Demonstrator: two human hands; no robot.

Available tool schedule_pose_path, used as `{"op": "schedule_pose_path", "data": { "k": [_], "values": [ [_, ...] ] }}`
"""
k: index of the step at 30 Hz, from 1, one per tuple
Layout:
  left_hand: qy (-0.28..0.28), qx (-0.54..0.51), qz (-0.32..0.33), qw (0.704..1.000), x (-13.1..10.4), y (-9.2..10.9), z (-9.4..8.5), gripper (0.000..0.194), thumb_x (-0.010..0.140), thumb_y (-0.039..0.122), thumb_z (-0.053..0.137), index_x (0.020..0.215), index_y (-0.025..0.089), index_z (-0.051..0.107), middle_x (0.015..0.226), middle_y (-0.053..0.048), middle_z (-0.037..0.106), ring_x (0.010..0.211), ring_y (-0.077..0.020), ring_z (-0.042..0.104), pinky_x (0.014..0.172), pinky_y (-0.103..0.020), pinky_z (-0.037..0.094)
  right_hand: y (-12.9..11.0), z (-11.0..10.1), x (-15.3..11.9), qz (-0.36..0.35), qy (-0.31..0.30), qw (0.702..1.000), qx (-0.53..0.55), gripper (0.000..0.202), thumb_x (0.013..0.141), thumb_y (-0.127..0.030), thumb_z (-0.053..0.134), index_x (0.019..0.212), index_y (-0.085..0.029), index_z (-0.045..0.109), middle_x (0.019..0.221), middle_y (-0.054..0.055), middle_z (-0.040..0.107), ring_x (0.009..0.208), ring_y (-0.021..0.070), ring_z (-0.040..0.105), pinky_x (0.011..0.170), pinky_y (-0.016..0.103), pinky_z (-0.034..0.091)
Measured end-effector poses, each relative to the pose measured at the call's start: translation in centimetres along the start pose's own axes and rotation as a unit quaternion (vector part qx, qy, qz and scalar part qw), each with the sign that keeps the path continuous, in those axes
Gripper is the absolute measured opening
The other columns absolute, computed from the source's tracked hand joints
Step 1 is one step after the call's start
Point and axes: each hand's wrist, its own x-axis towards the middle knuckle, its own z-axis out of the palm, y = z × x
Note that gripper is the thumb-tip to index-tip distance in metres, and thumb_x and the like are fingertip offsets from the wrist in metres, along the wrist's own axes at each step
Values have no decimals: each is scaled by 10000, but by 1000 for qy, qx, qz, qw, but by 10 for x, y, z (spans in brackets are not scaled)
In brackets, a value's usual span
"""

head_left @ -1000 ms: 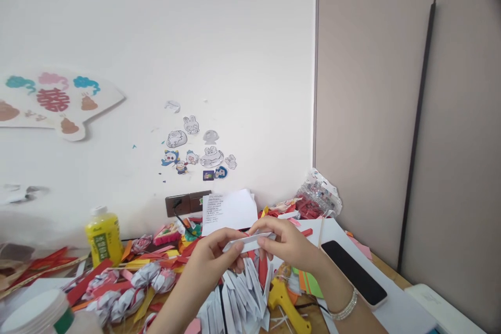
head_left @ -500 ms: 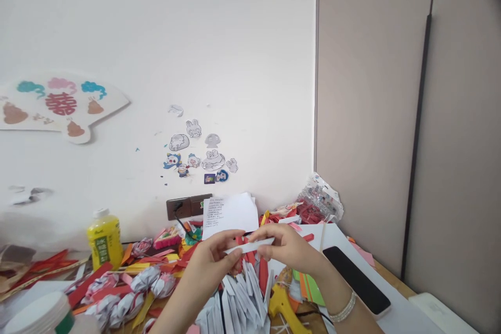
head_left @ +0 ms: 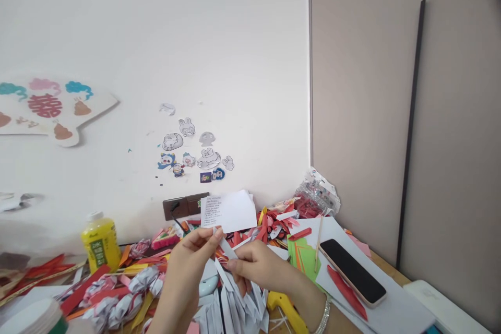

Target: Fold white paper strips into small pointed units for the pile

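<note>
Between my two hands is a narrow strip of white paper point(head_left: 227, 248). My left hand point(head_left: 187, 261) pinches its upper end between thumb and fingers. At the lower end, my right hand point(head_left: 258, 265) grips the strip with thumb and bent fingers; a bracelet point(head_left: 324, 315) circles that wrist. Just below my hands lies a pile of folded white paper strips point(head_left: 224, 307). Beside the pile, partly under my right forearm, is a yellow glue gun point(head_left: 287, 310). A pale rounded object point(head_left: 208, 286) shows in part between my hands.
A yellow bottle point(head_left: 100, 245) stands left, near crumpled paper flowers point(head_left: 135, 292) and a white tub point(head_left: 33, 318). A handwritten sheet point(head_left: 229, 211) leans at the wall by a socket point(head_left: 186, 205). To the right, a phone point(head_left: 352, 270) and red paper piece point(head_left: 347, 292) lie on white sheets.
The strip has turned from nearly level to steeply slanted. My left hand has shifted left, my right hand lower. The view has swung slightly right, showing the red piece beside the phone.
</note>
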Motion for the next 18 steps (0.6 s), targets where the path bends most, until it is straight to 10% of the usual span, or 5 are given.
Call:
{"op": "schedule_pose_path", "data": {
  "k": [10, 18],
  "values": [
    [-62, -108, -42, 991, 10, -22, 0, 305, 565, 420, 732, 616, 139, 623, 556, 27, 602, 561, -101, 521, 581, -208, 435, 7, 10, 2, -25, 65, 998, 2, 432, 839, -476, 445, 554, -153, 481, 417, -41, 428, 380, 73, 375, 396, 178, 288],
    [-34, -192, -12, 981, -6, -20, 9, 246, 650, 364, 692, 633, 159, 556, 453, 70, 544, 362, -30, 412, 357, -116, 322, 18, 61, 11, -98, 213, 971, 39, 471, 850, -482, 389, 491, -179, 350, 441, -48, 312, 413, 80, 283, 400, 217, 196]
  ]
}}
